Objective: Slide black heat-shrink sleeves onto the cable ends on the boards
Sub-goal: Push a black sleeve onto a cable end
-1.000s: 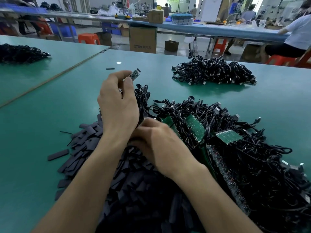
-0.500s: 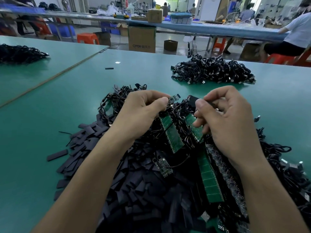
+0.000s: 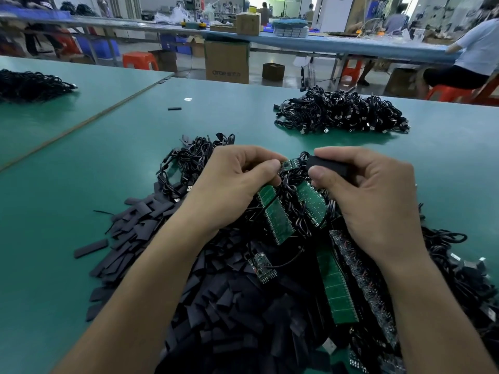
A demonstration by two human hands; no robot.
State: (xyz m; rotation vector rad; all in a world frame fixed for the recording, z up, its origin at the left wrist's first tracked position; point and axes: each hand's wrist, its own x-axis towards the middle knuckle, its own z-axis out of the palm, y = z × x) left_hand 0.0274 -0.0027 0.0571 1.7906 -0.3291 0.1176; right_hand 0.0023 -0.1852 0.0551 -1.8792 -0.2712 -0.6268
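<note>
Two hands work just above the sleeve pile [image 3: 216,306]. The left hand [image 3: 237,184] pinches one small board [image 3: 290,163] between thumb and forefinger. The right hand [image 3: 372,201] grips one black sleeve [image 3: 328,164] with thumb and curled fingers. The sleeve's end is just beside the board; I cannot tell if they touch. At the pile's right edge three green strips [image 3: 275,214] lie among cables. One loose board [image 3: 262,264] rests on the pile. Beyond the pile lie two cable heaps [image 3: 340,112].
</note>
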